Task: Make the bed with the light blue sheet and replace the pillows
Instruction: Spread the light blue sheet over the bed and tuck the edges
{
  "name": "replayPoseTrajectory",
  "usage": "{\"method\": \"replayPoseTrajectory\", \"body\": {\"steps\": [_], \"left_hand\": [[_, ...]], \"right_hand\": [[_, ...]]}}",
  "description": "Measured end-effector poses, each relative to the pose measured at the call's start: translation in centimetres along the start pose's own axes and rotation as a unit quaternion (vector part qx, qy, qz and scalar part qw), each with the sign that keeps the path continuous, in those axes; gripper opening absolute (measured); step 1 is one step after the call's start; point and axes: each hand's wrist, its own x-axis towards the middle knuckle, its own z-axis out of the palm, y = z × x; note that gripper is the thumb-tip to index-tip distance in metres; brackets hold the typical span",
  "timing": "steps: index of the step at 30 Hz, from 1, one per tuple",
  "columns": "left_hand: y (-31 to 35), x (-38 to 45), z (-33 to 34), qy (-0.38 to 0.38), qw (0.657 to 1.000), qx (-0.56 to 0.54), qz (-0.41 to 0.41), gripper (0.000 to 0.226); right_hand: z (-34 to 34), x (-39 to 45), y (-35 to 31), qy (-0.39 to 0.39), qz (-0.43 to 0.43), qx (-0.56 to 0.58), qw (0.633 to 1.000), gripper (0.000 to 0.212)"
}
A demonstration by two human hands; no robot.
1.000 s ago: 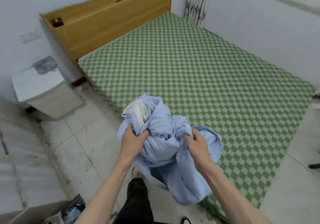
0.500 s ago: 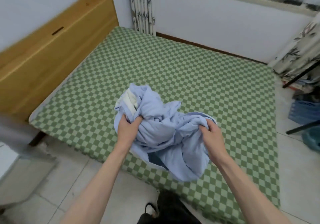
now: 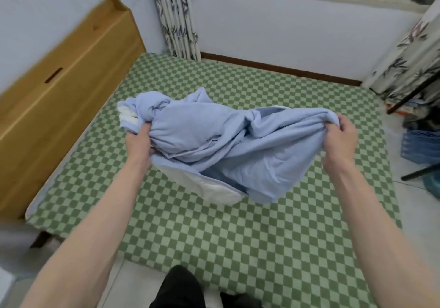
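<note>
Both hands, left hand (image 3: 138,141) and right hand (image 3: 340,138), grip the bunched light blue sheet (image 3: 214,145) wide apart above the mattress (image 3: 214,231), likely to open it.

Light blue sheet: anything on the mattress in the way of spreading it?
Nothing visible. The light blue sheet is bunched, held over the green checked mattress by the left hand and right hand. The visible mattress surface carries no pillows or other items; the wooden headboard stands along its left edge.

Hands (image 3: 139,141) (image 3: 340,138) have drawn apart; sheet (image 3: 214,138) stretched wider between them.
</note>
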Motion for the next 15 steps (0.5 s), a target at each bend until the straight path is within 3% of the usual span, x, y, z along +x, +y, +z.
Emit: {"method": "replayPoseTrajectory", "body": {"steps": [4,6,8,12,15], "left_hand": [[0.3,6.8,2.2,-0.050,0.996,-0.015,-0.074,0.045],[-1.9,8.8,2.6,-0.081,0.989,0.059,-0.111,0.028],[-5.5,10.2,1.4,-0.099,0.968,0.188,-0.131,0.024],[-11.2,11.7,-4.7,-0.232,0.850,0.433,-0.188,0.015],[-14.1,13.7,-8.4,-0.297,0.776,0.512,-0.217,0.015]], "right_hand": [[6.3,2.8,0.8,-0.016,-0.022,-0.060,0.998,0.026],[8.4,3.7,3.6,-0.006,0.009,-0.096,0.995,0.026],[9.3,2.9,8.2,0.013,0.087,-0.165,0.982,0.042],[11.7,-4.4,17.1,-0.120,0.233,-0.297,0.918,0.047],[14.4,-8.9,21.3,-0.205,0.295,-0.391,0.848,0.046]]}}
